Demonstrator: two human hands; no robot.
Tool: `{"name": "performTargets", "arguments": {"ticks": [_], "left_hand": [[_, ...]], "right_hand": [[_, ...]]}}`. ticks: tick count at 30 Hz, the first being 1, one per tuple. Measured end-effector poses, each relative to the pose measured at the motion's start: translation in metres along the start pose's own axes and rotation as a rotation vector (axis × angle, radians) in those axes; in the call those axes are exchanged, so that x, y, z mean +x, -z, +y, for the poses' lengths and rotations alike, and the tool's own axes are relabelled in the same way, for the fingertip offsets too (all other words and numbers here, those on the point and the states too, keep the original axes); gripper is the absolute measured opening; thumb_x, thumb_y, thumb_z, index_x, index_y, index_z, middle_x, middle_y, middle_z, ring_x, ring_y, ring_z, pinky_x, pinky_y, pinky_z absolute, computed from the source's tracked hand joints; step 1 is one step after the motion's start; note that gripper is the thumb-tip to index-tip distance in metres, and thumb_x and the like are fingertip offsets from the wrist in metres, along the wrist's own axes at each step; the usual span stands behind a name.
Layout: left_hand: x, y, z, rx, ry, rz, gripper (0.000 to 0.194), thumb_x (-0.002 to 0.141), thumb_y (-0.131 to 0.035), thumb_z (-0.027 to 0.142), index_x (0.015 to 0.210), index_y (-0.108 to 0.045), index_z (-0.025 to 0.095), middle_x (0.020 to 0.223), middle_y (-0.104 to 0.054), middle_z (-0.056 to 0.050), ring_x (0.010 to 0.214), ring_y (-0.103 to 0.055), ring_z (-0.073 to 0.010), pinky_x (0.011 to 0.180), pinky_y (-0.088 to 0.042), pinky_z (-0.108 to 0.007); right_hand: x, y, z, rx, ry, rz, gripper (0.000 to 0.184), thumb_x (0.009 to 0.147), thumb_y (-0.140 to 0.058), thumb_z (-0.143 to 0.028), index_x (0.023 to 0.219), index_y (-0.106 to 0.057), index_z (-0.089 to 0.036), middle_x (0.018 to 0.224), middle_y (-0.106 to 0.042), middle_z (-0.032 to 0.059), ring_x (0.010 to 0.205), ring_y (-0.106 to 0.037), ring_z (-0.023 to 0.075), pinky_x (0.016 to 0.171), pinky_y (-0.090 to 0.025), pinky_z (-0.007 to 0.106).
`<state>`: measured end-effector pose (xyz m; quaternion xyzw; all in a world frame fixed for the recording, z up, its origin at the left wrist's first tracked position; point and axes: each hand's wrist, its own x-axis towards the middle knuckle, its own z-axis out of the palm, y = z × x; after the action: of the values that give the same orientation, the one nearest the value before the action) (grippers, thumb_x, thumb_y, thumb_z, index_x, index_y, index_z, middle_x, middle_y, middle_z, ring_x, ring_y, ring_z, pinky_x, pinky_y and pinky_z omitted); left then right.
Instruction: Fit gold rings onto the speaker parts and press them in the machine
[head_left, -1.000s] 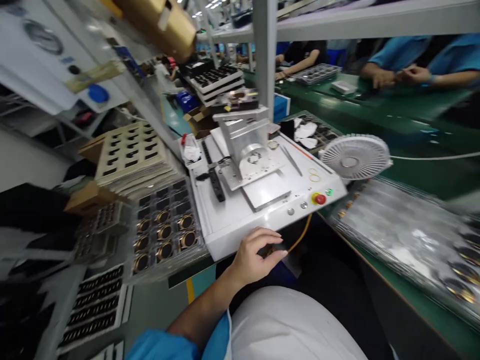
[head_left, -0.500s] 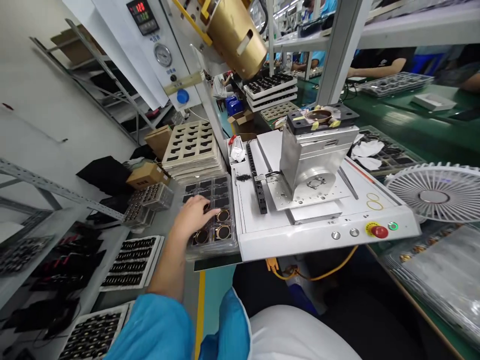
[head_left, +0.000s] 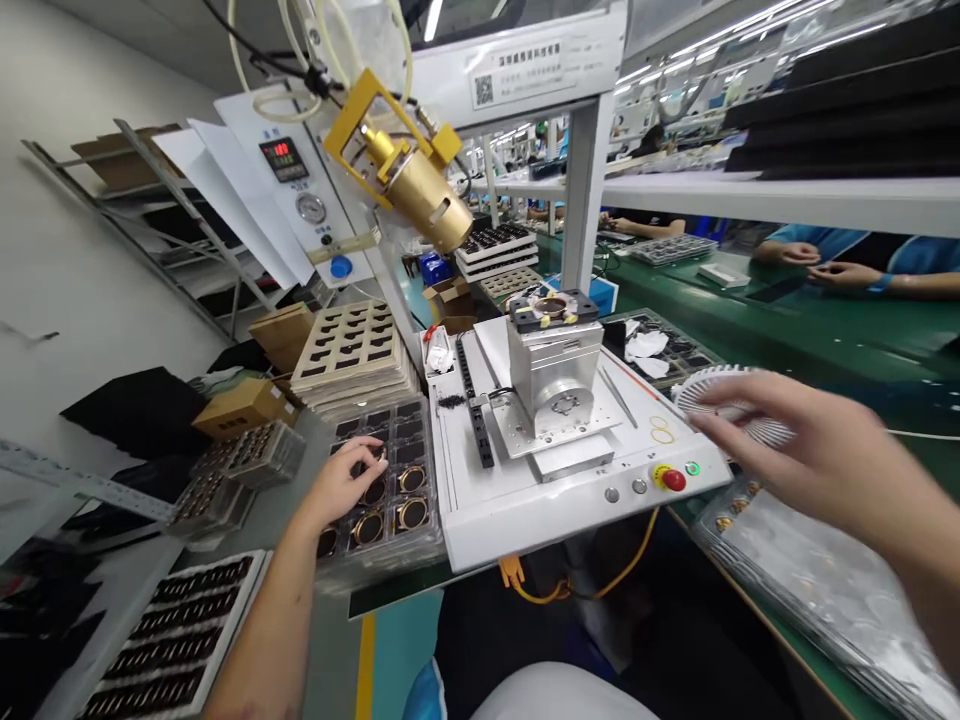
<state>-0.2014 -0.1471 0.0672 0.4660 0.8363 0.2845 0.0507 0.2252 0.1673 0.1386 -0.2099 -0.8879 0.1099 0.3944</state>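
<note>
My left hand (head_left: 341, 484) is over a black plastic tray (head_left: 390, 420) of gold-rimmed round parts, its fingertips close together at an upper cell. A small gold glint shows at the fingertips, and I cannot tell if it is held. One gold-rimmed ring (head_left: 412, 513) sits uncovered in the tray near the hand. My right hand (head_left: 814, 435) is blurred, with fingers apart and nothing in them, hanging above a white desk fan (head_left: 724, 395). It is to the right of the white benchtop machine (head_left: 577, 525) and touches neither.
An aluminium fixture (head_left: 555, 375) stands on the machine under a brass cylinder head (head_left: 412, 190). A red emergency stop (head_left: 673, 480) sits on its front. Stacked trays (head_left: 352, 350) stand behind the left hand. A plastic bag of parts (head_left: 817, 590) lies at right. A co-worker's hands (head_left: 840, 272) rest on the green bench.
My view has swung left and up, showing more of the machine. My left hand has gone from the machine's front edge onto the tray. My right hand has come in over the fan.
</note>
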Motion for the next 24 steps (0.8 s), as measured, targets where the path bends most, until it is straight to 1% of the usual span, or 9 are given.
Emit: {"name": "performTargets", "arguments": {"ticks": [1, 3, 5, 7, 10, 13, 17, 21, 24], "left_hand": [[0.0, -0.001, 0.007, -0.054, -0.02, 0.047, 0.049, 0.085, -0.061, 0.065, 0.062, -0.059, 0.022, 0.12, -0.075, -0.015, 0.113, -0.07, -0.0331, 0.086, -0.059, -0.042], [0.001, -0.005, 0.025, -0.191, -0.071, 0.112, 0.045, 0.086, -0.066, 0.059, 0.062, -0.059, 0.021, 0.113, -0.077, -0.015, 0.107, -0.072, -0.0305, 0.092, -0.058, -0.044], [0.003, -0.009, 0.045, -0.322, -0.119, 0.165, 0.041, 0.084, -0.071, 0.056, 0.067, -0.065, 0.02, 0.105, -0.077, -0.014, 0.101, -0.074, -0.0287, 0.094, -0.059, -0.045], [0.007, -0.013, 0.064, -0.418, -0.182, 0.225, 0.035, 0.08, -0.077, 0.053, 0.076, -0.071, 0.019, 0.104, -0.077, -0.014, 0.101, -0.073, -0.0282, 0.094, -0.061, -0.046], [0.021, -0.019, 0.088, -0.496, -0.299, 0.316, 0.034, 0.072, -0.087, 0.046, 0.09, -0.076, 0.019, 0.109, -0.075, -0.013, 0.106, -0.073, -0.0279, 0.097, -0.061, -0.045], [0.044, -0.023, 0.115, -0.478, -0.384, 0.391, 0.038, 0.071, -0.089, 0.043, 0.097, -0.077, 0.018, 0.114, -0.075, -0.014, 0.109, -0.072, -0.0276, 0.1, -0.061, -0.046], [0.08, -0.019, 0.168, -0.397, -0.523, 0.403, 0.03, 0.076, -0.086, 0.041, 0.096, -0.081, 0.019, 0.117, -0.078, -0.013, 0.111, -0.073, -0.0281, 0.104, -0.058, -0.048], [0.125, -0.008, 0.233, -0.236, -0.601, 0.234, 0.012, 0.084, -0.079, 0.033, 0.085, -0.083, 0.022, 0.118, -0.08, -0.008, 0.113, -0.074, -0.0274, 0.105, -0.054, -0.045], [0.156, -0.005, 0.271, -0.058, -0.598, 0.082, 0.017, 0.089, -0.072, 0.029, 0.078, -0.081, 0.02, 0.095, -0.083, -0.006, 0.095, -0.076, -0.0249, 0.089, -0.056, -0.038]], "right_hand": [[0.025, -0.013, -0.003, 0.033, 0.077, -0.024, 0.025, 0.099, -0.059, -0.048, 0.095, -0.069, -0.025, 0.097, -0.073, 0.0092, 0.085, -0.07, 0.0286, 0.064, -0.058, 0.04], [0.079, -0.038, -0.011, 0.085, 0.216, 0.053, 0.016, 0.094, -0.061, -0.037, 0.094, -0.068, -0.022, 0.105, -0.071, 0.0113, 0.102, -0.067, 0.031, 0.089, -0.056, 0.047], [0.131, -0.057, -0.017, 0.112, 0.258, -0.013, 0.013, 0.088, -0.065, -0.027, 0.098, -0.07, -0.02, 0.112, -0.069, 0.0111, 0.113, -0.062, 0.0321, 0.099, -0.051, 0.048], [0.171, -0.068, -0.018, 0.139, 0.224, -0.215, 0.014, 0.082, -0.072, -0.02, 0.096, -0.073, -0.019, 0.098, -0.07, 0.0069, 0.103, -0.065, 0.0293, 0.095, -0.052, 0.045], [0.203, -0.068, -0.016, 0.21, 0.199, -0.456, 0.014, 0.077, -0.08, -0.018, 0.09, -0.076, -0.018, 0.08, -0.067, -0.0005, 0.079, -0.066, 0.0201, 0.087, -0.054, 0.04], [0.206, -0.06, -0.016, 0.27, 0.203, -0.41, 0.016, 0.076, -0.084, -0.024, 0.086, -0.073, -0.016, 0.08, -0.068, -0.0013, 0.077, -0.065, 0.0174, 0.086, -0.056, 0.039], [0.18, -0.051, -0.018, 0.475, 0.092, -0.134, 0.029, 0.08, -0.084, -0.037, 0.091, -0.068, -0.014, 0.093, -0.072, 0.0061, 0.087, -0.069, 0.0214, 0.088, -0.058, 0.041], [0.133, -0.04, -0.017, 0.68, -0.033, 0.012, 0.046, 0.078, -0.085, -0.055, 0.094, -0.066, -0.017, 0.103, -0.075, 0.0113, 0.094, -0.072, 0.0267, 0.092, -0.06, 0.048], [0.092, -0.03, -0.013, 0.743, -0.129, 0.033, 0.05, 0.076, -0.086, -0.062, 0.093, -0.066, -0.019, 0.106, -0.076, 0.012, 0.096, -0.072, 0.0287, 0.093, -0.06, 0.049]]}}
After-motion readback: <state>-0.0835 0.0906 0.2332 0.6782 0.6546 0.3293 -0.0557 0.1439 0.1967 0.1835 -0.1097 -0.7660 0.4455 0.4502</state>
